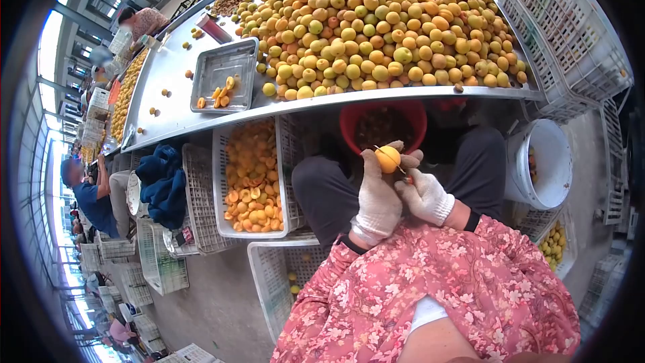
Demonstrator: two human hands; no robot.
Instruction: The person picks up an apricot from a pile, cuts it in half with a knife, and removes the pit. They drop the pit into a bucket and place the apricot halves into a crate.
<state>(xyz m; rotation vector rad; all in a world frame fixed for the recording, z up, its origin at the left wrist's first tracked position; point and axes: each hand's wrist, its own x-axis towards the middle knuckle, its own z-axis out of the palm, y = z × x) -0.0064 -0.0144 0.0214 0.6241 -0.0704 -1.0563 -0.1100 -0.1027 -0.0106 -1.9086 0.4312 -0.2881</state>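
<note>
Gloved hands (398, 187) hold one fruit (388, 159) near a red bucket (419, 136) containing dark pieces.

My view shows the tray (230, 62) as glossy metal and the table edge (322, 105) as smooth, shiny metal. I see smooth plastic on the tub (419, 128) and bucket (555, 154), matt plastic on the crate (220, 175), rough knitted cloth on the gloves (377, 203).

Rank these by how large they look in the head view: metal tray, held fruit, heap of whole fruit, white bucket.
Largest to smallest:
1. Heap of whole fruit
2. White bucket and metal tray: too alike to rank
3. Held fruit
</note>
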